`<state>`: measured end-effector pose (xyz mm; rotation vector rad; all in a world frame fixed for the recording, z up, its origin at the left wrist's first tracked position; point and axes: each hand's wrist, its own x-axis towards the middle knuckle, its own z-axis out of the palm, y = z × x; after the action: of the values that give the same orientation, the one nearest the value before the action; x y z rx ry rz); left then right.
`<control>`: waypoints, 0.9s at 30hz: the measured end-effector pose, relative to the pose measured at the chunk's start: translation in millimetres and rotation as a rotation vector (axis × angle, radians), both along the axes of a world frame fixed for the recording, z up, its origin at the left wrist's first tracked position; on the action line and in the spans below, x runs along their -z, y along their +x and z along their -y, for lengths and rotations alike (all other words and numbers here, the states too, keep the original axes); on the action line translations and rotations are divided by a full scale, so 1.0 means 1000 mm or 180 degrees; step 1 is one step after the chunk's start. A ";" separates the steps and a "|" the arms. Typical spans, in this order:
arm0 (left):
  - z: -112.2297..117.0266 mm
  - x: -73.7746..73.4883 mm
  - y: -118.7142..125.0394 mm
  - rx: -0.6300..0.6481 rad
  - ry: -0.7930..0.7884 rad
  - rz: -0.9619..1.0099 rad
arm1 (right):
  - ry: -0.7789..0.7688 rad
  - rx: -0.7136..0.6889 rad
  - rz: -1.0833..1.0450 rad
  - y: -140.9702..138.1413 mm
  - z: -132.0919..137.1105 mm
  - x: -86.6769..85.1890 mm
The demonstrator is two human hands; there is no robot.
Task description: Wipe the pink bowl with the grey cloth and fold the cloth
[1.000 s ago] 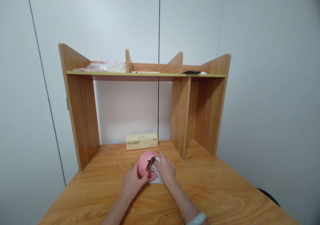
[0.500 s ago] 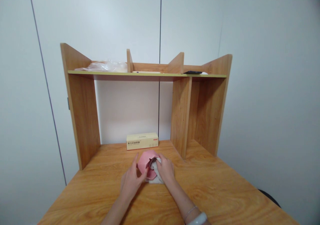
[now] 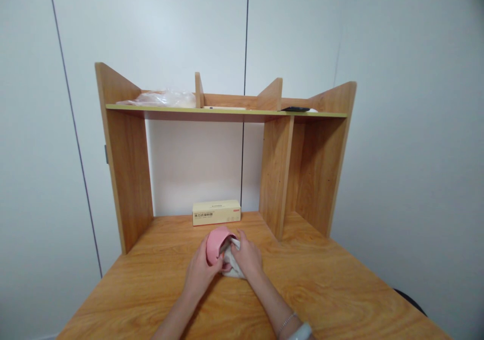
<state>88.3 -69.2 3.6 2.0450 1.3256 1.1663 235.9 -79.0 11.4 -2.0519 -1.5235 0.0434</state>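
1. Upper left of the frame: a crumpled clear plastic bag [image 3: 166,98] sits up on the wooden shelf [image 3: 174,111].
2. Lower middle, left side: the left hand [image 3: 199,268] has the pink bowl gripped by its side, thumb near the rim.
3. Just above that, around mid-frame: a cream box [image 3: 216,213] stands on the desk [image 3: 313,284], behind the bowl.
4. The pink bowl [image 3: 218,244] itself is lower centre, tipped so its opening faces right. It's not set down upright yet.
5. Pale cloth [image 3: 235,268] is partly tucked in the opening, the rest bunched below. So the cloth's in, but hasn't come out. Can't see the bowl's inside well enough to say how much is covered or left, tbh.
6. Right hand [image 3: 248,255], just right of that: grasping the cloth at the opening, some fingertips hidden.
7. Upper right: a flat dark thing [image 3: 295,109] on the shelf, no clue what.
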 end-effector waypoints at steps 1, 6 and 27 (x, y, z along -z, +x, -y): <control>0.000 -0.001 0.000 0.0010 0.0007 -0.0034 | 0.0071 0.0055 0.0131 0.000 0.002 -0.003; 0.003 -0.006 0.001 0.0042 0.0024 -0.0211 | 0.0472 -0.0128 0.0651 0.004 0.005 -0.007; 0.010 -0.011 0.002 0.0135 0.0003 -0.0249 | 0.0063 -0.0170 0.0207 0.009 0.000 -0.001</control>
<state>90.0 -79.3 14.9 2.1288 1.3111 1.0787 244.6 -79.4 12.1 -2.0150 -1.6116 -0.0178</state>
